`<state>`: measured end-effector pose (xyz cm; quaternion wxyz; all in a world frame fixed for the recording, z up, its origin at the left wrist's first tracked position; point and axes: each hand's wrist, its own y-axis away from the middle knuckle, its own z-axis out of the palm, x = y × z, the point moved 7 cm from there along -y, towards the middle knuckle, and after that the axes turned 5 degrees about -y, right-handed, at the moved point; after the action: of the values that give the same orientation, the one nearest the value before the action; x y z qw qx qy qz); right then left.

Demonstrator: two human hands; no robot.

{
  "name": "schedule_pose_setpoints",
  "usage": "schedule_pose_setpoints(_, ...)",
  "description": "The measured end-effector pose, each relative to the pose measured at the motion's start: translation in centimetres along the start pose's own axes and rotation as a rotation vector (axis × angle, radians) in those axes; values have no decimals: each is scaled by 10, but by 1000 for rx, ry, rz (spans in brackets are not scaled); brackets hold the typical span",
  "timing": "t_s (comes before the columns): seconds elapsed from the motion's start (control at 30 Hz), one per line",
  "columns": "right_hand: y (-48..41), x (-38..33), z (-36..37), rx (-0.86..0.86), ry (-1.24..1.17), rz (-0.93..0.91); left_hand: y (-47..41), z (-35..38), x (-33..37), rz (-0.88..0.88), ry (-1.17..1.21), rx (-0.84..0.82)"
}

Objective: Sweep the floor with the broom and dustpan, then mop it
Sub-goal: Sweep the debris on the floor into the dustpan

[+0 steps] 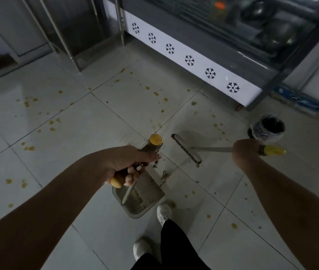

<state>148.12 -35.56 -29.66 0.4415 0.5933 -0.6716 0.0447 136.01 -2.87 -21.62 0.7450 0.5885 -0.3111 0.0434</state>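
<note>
Sweeping step in hand, mopping not started. Left hand fingers wrapped tight round the dustpan handle, pan sitting on the tile floor by the white shoe. Right hand fisted on the broom pole, brush head down just beyond the pan mouth, small debris pile between. Next move probably: pull brush toward pan; yellow spots all over remain
</note>
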Motion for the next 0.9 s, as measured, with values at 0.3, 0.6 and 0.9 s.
schedule_pose_setpoints(0.3, -80, 2, 18, -199, -310, -3, -50, 15, 79, -40, -18, -47)
schedule_pose_setpoints(0.6, -83, -77, 54, -667, -651, -296, -83, 25, 112, -101, -106, -63)
schedule_pose_setpoints(0.9, -53, -108, 4, -804, -864, -466, -79, 27, 111, -138, -113, -52)
